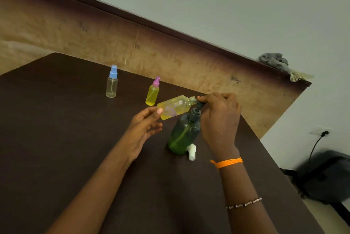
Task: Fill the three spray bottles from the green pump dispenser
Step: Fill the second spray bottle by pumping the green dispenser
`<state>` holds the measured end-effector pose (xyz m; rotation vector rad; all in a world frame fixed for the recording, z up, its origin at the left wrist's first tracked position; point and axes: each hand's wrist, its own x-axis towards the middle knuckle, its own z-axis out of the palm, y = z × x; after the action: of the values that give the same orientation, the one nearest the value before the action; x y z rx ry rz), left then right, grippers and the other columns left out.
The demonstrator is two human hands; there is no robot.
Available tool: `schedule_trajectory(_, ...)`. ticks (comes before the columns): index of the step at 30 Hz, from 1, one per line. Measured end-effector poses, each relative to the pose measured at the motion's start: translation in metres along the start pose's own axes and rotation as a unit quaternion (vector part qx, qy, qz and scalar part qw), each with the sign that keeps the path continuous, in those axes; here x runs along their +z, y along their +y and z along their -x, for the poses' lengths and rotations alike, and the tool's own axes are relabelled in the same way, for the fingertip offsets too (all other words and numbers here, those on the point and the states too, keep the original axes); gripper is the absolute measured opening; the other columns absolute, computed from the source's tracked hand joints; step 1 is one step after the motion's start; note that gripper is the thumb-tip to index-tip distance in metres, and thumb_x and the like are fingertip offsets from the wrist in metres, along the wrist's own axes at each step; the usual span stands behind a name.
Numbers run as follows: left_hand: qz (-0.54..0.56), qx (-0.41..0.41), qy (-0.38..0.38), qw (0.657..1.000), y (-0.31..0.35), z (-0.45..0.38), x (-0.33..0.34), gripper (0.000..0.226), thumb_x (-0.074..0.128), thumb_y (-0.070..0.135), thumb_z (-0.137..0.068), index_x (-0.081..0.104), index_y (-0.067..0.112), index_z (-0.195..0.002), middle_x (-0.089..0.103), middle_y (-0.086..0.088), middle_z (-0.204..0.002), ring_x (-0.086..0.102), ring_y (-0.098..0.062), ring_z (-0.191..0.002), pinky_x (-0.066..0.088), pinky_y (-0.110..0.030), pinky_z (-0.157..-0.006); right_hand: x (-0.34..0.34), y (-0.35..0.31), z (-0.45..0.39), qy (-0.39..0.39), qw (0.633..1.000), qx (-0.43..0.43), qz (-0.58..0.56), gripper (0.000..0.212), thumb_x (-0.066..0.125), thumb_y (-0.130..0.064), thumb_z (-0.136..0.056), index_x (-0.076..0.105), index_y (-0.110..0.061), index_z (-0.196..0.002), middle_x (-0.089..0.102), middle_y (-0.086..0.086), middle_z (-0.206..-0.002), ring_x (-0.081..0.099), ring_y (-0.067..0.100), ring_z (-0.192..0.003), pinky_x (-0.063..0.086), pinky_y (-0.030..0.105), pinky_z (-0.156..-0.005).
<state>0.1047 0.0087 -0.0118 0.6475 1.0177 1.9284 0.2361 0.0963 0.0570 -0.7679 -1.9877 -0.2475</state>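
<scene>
Your left hand [144, 129] reaches in from the lower left, palm turned up, fingers loosely curled with thumb and fingertips pinching. Your right hand [219, 118] comes in from the lower right, arched knuckles up, fingers bent downward and pressing. Both forearms are bare; bands circle your right wrist.

We see a dark brown table [56, 139] against a worn tan panel [132, 44], a pale wall [227, 6] behind, a grey rag [274, 61] on the ledge, and a black chair [325, 175].
</scene>
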Motion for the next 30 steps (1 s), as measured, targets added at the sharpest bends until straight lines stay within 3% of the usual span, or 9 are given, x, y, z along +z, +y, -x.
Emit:
schedule_trajectory(2,0.0,0.001,0.0,1.0,0.001,0.0,0.0,0.031,0.063,0.034,-0.068,0.063,0.02,-0.097,0.064,0.007,-0.085,0.058,-0.003,-0.063,0.053,-0.02,-0.071,0.001,0.0,-0.003,-0.008,0.999,0.015,-0.03,0.031,0.046,-0.002,-0.074,0.073,-0.012,-0.086,0.068,0.0,-0.08,0.05,0.027,-0.088,0.039,0.043,-0.08)
schedule_trajectory(8,0.015,0.0,0.001,1.0,0.0,-0.006,-0.001,0.033,0.064,0.034,-0.067,0.063,0.02,-0.097,0.065,0.008,-0.083,0.058,-0.003,-0.062,0.053,-0.019,-0.07,0.019,-0.005,0.038,0.002,1.0,0.021,-0.007,0.055,0.029,-0.011,-0.074,0.062,-0.01,-0.117,0.064,0.002,-0.111,0.041,0.017,-0.087,0.039,0.033,-0.071)
schedule_trajectory(12,0.011,0.001,0.0,1.0,0.001,-0.004,0.001,0.035,0.064,0.034,-0.068,0.062,0.019,-0.1,0.063,0.005,-0.089,0.058,-0.003,-0.064,0.053,-0.02,-0.07,0.008,-0.003,0.02,-0.007,1.0,0.014,0.012,0.041,0.039,-0.004,-0.076,0.069,-0.012,-0.103,0.067,0.0,-0.092,0.044,0.021,-0.082,0.039,0.036,-0.071)
schedule_trajectory(15,0.019,0.0,0.005,1.0,0.001,-0.002,0.004,0.035,0.064,0.034,-0.068,0.061,0.019,-0.1,0.064,0.005,-0.088,0.058,-0.003,-0.062,0.053,-0.02,-0.069,-0.003,-0.002,0.0,-0.03,1.0,0.005,-0.004,0.035,0.043,-0.004,-0.075,0.073,-0.012,-0.091,0.069,0.0,-0.085,0.05,0.026,-0.085,0.038,0.04,-0.079)
schedule_trajectory(17,0.017,-0.002,0.007,1.0,0.002,-0.001,0.004,0.035,0.063,0.034,-0.068,0.061,0.019,-0.1,0.064,0.006,-0.088,0.059,-0.002,-0.062,0.053,-0.02,-0.07,-0.003,-0.002,-0.006,-0.05,0.999,0.008,-0.019,0.038,0.039,-0.006,-0.075,0.073,-0.011,-0.092,0.07,0.001,-0.088,0.05,0.027,-0.092,0.036,0.041,-0.084)
schedule_trajectory(21,0.017,-0.002,0.007,1.0,0.0,-0.003,0.002,0.035,0.063,0.034,-0.068,0.062,0.019,-0.1,0.065,0.007,-0.085,0.059,-0.003,-0.063,0.053,-0.021,-0.071,0.016,-0.007,0.018,0.011,0.999,0.043,-0.024,0.039,0.037,-0.005,-0.079,0.069,-0.01,-0.1,0.066,0.002,-0.091,0.046,0.022,-0.09,0.039,0.036,-0.074)
schedule_trajectory(24,0.016,-0.002,0.007,1.0,0.0,-0.005,0.001,0.034,0.063,0.035,-0.068,0.062,0.02,-0.099,0.065,0.008,-0.083,0.058,-0.003,-0.063,0.053,-0.02,-0.071,0.024,-0.009,0.027,0.023,0.998,0.05,0.006,0.042,0.033,-0.008,-0.077,0.067,-0.01,-0.101,0.064,0.002,-0.092,0.045,0.021,-0.09,0.043,0.039,-0.074)
schedule_trajectory(30,0.005,0.003,0.002,1.0,0.0,-0.003,0.002,0.037,0.063,0.035,-0.069,0.061,0.019,-0.102,0.064,0.005,-0.09,0.057,-0.006,-0.069,0.053,-0.019,-0.071,0.003,-0.009,-0.009,-0.004,1.0,0.026,0.007,0.034,0.036,-0.01,-0.075,0.07,-0.011,-0.073,0.067,0.002,-0.073,0.052,0.029,-0.084,0.04,0.041,-0.074)
